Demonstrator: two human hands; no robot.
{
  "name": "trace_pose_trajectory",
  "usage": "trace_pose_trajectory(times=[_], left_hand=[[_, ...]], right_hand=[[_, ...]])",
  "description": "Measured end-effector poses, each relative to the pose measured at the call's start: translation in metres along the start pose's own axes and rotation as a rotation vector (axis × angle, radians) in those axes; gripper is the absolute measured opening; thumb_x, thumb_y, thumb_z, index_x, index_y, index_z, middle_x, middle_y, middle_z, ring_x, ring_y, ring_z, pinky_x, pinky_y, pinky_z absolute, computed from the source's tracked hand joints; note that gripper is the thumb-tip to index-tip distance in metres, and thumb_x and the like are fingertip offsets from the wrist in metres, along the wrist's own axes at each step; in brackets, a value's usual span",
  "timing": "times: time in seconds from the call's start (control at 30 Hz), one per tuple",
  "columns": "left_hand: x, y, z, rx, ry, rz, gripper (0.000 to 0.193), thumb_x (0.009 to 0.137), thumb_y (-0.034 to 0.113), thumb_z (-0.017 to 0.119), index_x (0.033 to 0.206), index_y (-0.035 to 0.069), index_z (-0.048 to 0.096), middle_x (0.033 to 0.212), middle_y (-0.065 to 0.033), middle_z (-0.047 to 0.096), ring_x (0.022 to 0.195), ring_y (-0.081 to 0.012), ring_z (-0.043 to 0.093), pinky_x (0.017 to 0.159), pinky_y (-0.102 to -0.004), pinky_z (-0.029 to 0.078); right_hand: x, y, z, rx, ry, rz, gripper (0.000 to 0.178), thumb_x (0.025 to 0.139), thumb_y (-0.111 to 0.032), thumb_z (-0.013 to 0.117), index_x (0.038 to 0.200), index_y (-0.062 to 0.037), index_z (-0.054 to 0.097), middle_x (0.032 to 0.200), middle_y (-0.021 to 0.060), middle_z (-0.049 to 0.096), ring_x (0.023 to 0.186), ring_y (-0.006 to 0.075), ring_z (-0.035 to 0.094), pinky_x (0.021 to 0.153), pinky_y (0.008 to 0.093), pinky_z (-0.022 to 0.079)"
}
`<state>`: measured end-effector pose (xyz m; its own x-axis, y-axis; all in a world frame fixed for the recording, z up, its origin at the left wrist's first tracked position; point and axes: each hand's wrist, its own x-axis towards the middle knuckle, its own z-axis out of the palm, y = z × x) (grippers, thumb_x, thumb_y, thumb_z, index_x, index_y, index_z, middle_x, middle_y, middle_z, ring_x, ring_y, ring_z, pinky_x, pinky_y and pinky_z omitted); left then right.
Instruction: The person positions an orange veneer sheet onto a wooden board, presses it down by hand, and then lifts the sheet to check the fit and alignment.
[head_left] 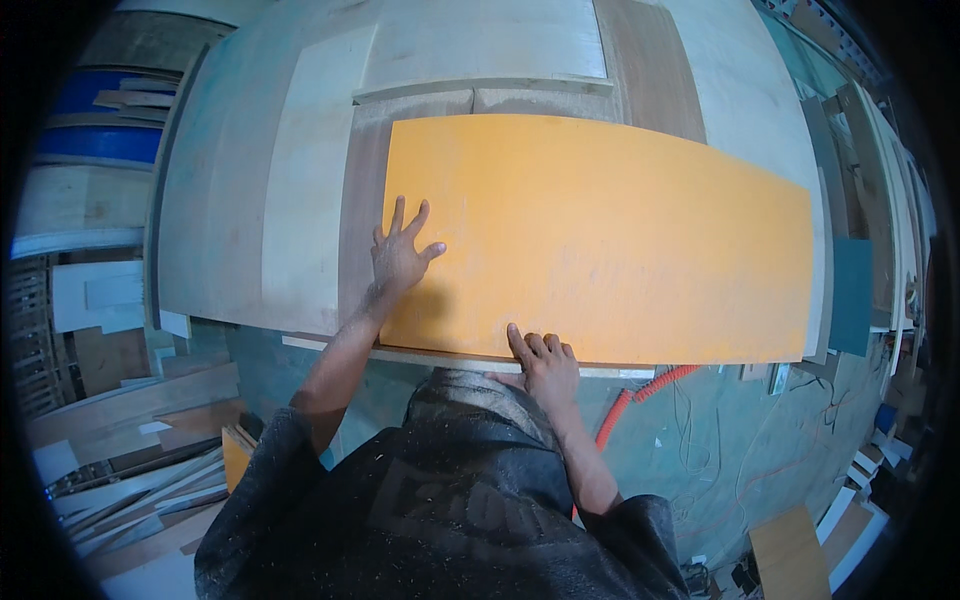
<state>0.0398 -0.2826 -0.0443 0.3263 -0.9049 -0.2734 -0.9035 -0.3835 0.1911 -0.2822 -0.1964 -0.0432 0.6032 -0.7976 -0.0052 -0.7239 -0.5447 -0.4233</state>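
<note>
A long orange board (600,230), scuffed and dusty with pale marks, lies flat on a wide worktable topped with pale and brown panels. My left hand (400,258) rests on the board near its left edge, fingers spread apart and palm down. At the near edge, left of the board's middle, is my right hand (548,368). Its index finger reaches onto the orange face while the other fingers bend over the rim; the thumb seems to be below the edge, partly hidden.
A narrow wooden strip (480,88) lies beyond the board. A red coiled hose (628,402) hangs by the table's near side. Offcuts and planks (140,420) pile up at lower left; panels (868,200) stand at right. Thin cables (740,470) trail over the floor.
</note>
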Motion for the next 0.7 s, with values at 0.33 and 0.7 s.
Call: trace_pose_trajectory(times=[0.33, 0.7], left_hand=[[0.113, -0.002, -0.017, 0.031, -0.006, 0.047, 0.085, 0.090, 0.058, 0.071, 0.162, 0.029, 0.036, 0.171, -0.0180, 0.019, 0.153, -0.0377, 0.032, 0.122, -0.0659, 0.022], [0.236, 0.012, -0.045, 0.036, 0.030, 0.091, 0.085, 0.091, 0.065, 0.066, 0.162, 0.032, 0.034, 0.173, -0.0122, 0.017, 0.152, -0.0469, 0.029, 0.123, -0.0646, 0.022]], right_hand=[[0.102, 0.037, -0.010, -0.008, 0.071, -0.046, 0.088, 0.075, -0.074, 0.070, 0.137, -0.0117, 0.066, 0.090, 0.0052, 0.063, 0.083, 0.0240, 0.061, 0.069, 0.0382, 0.049], [0.217, 0.080, -0.027, -0.018, 0.101, -0.026, 0.090, 0.071, -0.079, 0.069, 0.132, -0.0128, 0.068, 0.089, 0.0055, 0.068, 0.084, 0.0244, 0.066, 0.069, 0.0390, 0.052]])
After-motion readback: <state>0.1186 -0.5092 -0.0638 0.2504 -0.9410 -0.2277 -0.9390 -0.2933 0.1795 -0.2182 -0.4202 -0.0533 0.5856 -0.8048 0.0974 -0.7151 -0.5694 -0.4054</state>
